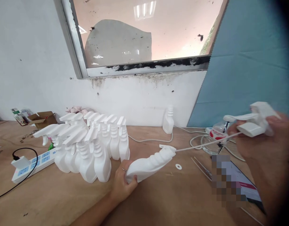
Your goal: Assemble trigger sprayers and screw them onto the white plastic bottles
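- Bottle [146, 168], white, ribbed neck: off the upright, over the table [163, 207], mouth raised toward the right.
- Left hand [123, 186]: fingers wrapped round the bottle's base, thumb on the near side.
- Tube [207, 144], thin, white: slants from sprayer head to bottle's mouth; whether the tip sits inside cannot be told.
- Sprayer head [259, 121], white: well apart from the mouth.
- Right hand [254, 153], blurred: fingers closed about the sprayer head; exact finger placing unclear.
- Handling, as judged: tube and neck best aligned, so the tube neither bends nor scrapes the rim; left grip firm against rolling, yet light enough not to dent the wall; right wrist steady.
- Ring [178, 166], flat, white: on the table below the tube; best not brushed aside.
- Sprayer bottles [86, 163], standing group: beyond the left hand, close-set; an elbow knock could topple several.
- Phone [249, 185]: near the right forearm; partly blocked out.
- Headless bottle [168, 122]: upright, by the wall.
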A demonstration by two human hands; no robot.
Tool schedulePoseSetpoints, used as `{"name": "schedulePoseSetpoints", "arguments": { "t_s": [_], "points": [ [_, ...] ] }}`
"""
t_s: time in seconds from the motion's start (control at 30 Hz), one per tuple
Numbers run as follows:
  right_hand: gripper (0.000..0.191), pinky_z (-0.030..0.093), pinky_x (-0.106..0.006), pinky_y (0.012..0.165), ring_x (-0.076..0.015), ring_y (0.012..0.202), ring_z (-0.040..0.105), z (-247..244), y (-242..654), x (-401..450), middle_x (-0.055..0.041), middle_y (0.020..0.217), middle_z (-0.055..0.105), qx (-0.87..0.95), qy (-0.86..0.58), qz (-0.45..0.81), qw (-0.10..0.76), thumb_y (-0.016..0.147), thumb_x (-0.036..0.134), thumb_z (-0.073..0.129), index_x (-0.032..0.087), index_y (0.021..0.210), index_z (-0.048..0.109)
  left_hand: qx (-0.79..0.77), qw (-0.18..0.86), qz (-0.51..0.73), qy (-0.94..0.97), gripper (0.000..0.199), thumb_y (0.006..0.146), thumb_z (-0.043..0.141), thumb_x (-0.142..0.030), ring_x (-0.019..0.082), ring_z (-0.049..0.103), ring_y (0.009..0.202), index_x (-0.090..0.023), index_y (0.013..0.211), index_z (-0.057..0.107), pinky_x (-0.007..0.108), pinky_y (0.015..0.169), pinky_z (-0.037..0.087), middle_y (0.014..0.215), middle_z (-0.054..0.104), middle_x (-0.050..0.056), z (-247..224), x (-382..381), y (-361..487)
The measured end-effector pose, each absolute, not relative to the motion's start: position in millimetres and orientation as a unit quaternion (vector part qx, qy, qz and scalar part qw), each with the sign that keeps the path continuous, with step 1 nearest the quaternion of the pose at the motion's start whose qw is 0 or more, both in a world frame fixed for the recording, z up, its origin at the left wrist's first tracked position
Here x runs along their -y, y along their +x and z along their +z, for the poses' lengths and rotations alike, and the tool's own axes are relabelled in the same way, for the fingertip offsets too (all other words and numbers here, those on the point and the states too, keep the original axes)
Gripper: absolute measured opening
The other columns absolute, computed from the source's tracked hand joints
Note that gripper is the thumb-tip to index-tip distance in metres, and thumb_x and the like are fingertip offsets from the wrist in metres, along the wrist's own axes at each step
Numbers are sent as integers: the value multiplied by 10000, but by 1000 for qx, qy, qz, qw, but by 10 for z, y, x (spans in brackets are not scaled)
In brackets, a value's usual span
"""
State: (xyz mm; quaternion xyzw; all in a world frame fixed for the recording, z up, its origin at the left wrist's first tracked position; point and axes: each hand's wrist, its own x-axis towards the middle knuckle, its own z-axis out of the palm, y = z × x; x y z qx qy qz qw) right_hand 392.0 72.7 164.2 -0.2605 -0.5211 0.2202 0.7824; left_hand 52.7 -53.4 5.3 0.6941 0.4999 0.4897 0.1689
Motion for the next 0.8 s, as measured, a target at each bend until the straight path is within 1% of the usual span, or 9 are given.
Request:
{"name": "schedulePoseSetpoints", "arguments": {
  "t_s": [0.03,0.13,0.2,0.27,0.33,0.5,0.6,0.7,0.8],
  "points": [
    [131,353,-275,425,-111,499,507,1650,3818,-685,-48,836,601,503,-250,268,783,667,335,626,217,697,578,-494,174,492,696,352,786,536,-216,237,585,964,-215,1138,551,347,846,471,1056,630,61,38,529,553],
    [250,407,-297,451,-159,532,560,1594,3564,-589,-37,731,621,524,-294,313,736,645,370,714,212,830,658,-473,198,497,700,397,782,562,-206,227,586,1010,-229,1178,543,332,891,461,1120,633,46,-27,493,672],
    [291,456,-302,537,-182,660,608,1526,3435,-528,-49,798,671,591,-344,267,679,692,408,709,219,913,687,-465,221,498,698,424,775,594,-218,224,595,1020,-226,1196,545,320,908,460,1143,642,41,-70,453,768],
    [284,491,-300,664,-198,818,629,1471,3329,-458,-48,924,697,673,-369,218,603,735,422,689,234,946,701,-454,254,496,695,441,765,622,-231,219,613,995,-219,1201,556,302,891,474,1130,660,36,-95,410,857],
    [300,507,-295,722,-212,885,635,1443,3244,-386,-40,990,700,726,-369,203,544,757,447,666,247,977,703,-436,291,490,696,446,758,636,-233,211,624,971,-215,1199,567,283,867,486,1110,672,27,-97,372,925],
    [311,530,-293,723,-223,883,655,1423,3087,-234,-26,1012,704,760,-356,197,507,775,462,644,275,1020,688,-404,353,480,695,442,763,635,-221,204,623,949,-203,1200,567,268,839,495,1083,676,30,-91,341,966],
    [329,536,-297,700,-228,867,658,1384,2957,-155,-32,1016,698,774,-328,225,492,755,477,658,285,1022,680,-393,381,478,687,454,750,644,-216,204,618,922,-181,1194,557,270,812,500,1054,669,46,-124,359,944],
    [401,531,-300,631,-227,785,654,1290,2790,-99,-54,926,696,743,-318,321,494,700,536,686,263,994,665,-384,407,472,681,446,732,657,-216,198,614,886,-161,1162,555,259,766,504,1011,664,53,-151,384,927],
    [398,500,-291,567,-208,701,636,1148,2650,-79,-65,813,682,701,-281,478,448,716,557,666,215,918,637,-393,407,466,681,417,725,663,-227,188,610,834,-136,1118,560,259,728,504,955,664,56,-138,410,908]
  ]
}}
